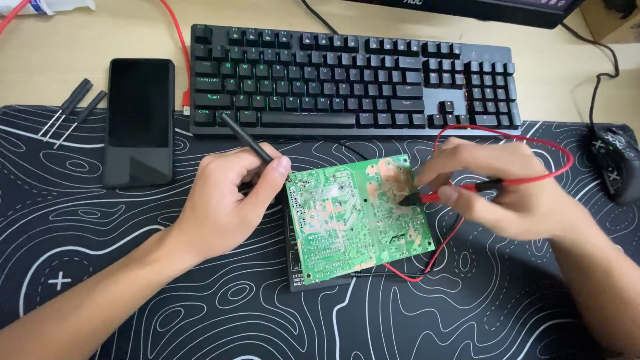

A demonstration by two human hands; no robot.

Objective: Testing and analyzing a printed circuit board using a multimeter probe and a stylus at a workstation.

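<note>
Both hands were down over the green circuit board (pixel 353 217), which lay tilted between them, solder side up, resting on a dark flat device (pixel 313 281) that peeked out beneath its near edge. The left hand (pixel 223 203) was clenched around a black probe (pixel 245 137), fingers pinching it at the board's left edge, the handle angling up and away toward the keyboard (pixel 353 77). The right hand (pixel 497 187) was gripping a red probe (pixel 460 192), its tip pressed onto the board's bare brownish patch just beside the fingertips. A red wire (pixel 557 148) looped out above the right hand and curled back under the wrist, running on beneath the board. Well out past the left hand, a dark phone (pixel 140 120) lay face up, with two thin black tools (pixel 73 107) farther left again. Off beyond the right hand sat a black mouse (pixel 617 163). Everything rested on a black desk mat (pixel 200 313) with white contour lines, spread over the pale tabletop (pixel 120 33).
</note>
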